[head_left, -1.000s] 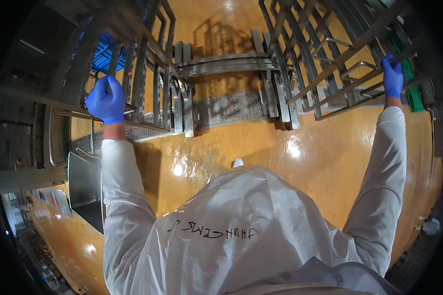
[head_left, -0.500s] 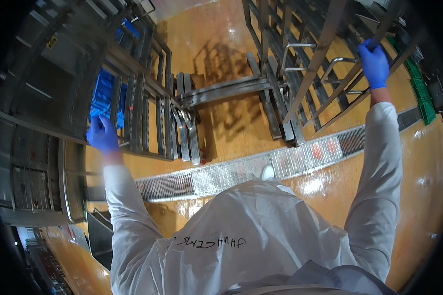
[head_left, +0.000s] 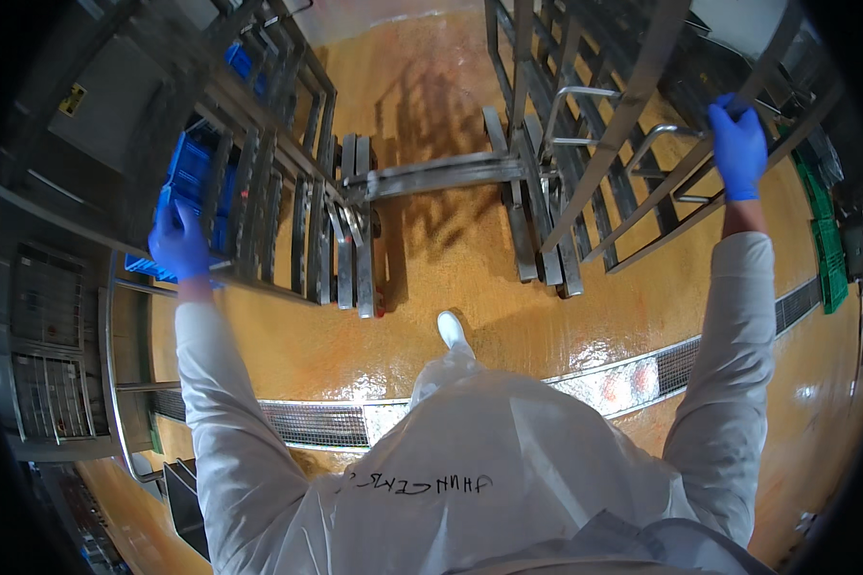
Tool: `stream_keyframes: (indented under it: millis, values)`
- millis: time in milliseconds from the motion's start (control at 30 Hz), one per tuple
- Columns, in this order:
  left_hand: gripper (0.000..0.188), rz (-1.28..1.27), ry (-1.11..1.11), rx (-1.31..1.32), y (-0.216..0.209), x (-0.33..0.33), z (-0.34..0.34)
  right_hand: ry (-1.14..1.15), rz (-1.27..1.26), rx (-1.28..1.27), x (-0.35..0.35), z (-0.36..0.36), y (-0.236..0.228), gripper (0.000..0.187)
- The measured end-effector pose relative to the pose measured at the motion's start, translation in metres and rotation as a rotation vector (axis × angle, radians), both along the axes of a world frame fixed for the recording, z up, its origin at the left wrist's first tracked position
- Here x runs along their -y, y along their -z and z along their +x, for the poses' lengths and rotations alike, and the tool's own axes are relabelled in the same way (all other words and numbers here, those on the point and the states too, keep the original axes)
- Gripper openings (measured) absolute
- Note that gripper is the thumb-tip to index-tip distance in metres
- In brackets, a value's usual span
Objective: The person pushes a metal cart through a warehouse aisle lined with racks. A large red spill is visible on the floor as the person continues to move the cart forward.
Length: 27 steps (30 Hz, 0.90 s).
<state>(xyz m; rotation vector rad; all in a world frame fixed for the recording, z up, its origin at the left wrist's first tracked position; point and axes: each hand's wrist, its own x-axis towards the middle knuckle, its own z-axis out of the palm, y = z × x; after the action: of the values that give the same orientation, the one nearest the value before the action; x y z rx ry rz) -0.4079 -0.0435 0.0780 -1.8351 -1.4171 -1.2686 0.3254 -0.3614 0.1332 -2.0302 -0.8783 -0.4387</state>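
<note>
A tall metal rack trolley stands before me, its left slatted side (head_left: 312,244) and right slatted side (head_left: 599,153) joined low down by a crossbar (head_left: 441,177). My left hand (head_left: 179,244), in a blue glove, is closed round the near upright on the left. My right hand (head_left: 740,151), also gloved in blue, grips the near upright on the right with the arm stretched forward. Both sets of fingers are curled, partly hidden behind the knuckles. Bent metal rods (head_left: 585,93) stick out from the right side.
Blue crates (head_left: 190,168) show beyond the left side's bars. Green crates (head_left: 829,264) stand at the far right. A floor drain grating (head_left: 312,424) crosses the wet orange floor (head_left: 393,345). Steel equipment with a rail (head_left: 115,364) lies close on my left. My white boot (head_left: 452,332) is ahead.
I have moved forward with the trolley, both hands still on it. The drain grating now lies nearer my body, and my white boot is past it. The trolley's base has cleared the grating.
</note>
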Motion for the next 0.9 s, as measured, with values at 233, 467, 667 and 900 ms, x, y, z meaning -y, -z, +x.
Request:
stream_keyframes:
  millis: [233, 467, 667, 900]
  values:
    - [0.017, 0.025, 0.078, -0.032, -0.009, 0.011, 0.022, 0.059, -0.017, -0.030, 0.023, 0.032, 0.022, 0.041]
    - [0.028, -0.134, -0.038, -0.070, -0.007, 0.010, 0.015, 0.113, -0.047, 0.000, 0.011, 0.034, -0.001, 0.051]
    - [0.035, -0.153, -0.077, 0.108, -0.027, 0.003, 0.023, 0.140, -0.089, 0.092, -0.003, 0.044, -0.030, 0.061]
    - [0.027, -0.147, -0.182, -0.059, -0.003, -0.002, -0.012, 0.044, -0.031, -0.039, 0.012, -0.003, -0.020, 0.038]
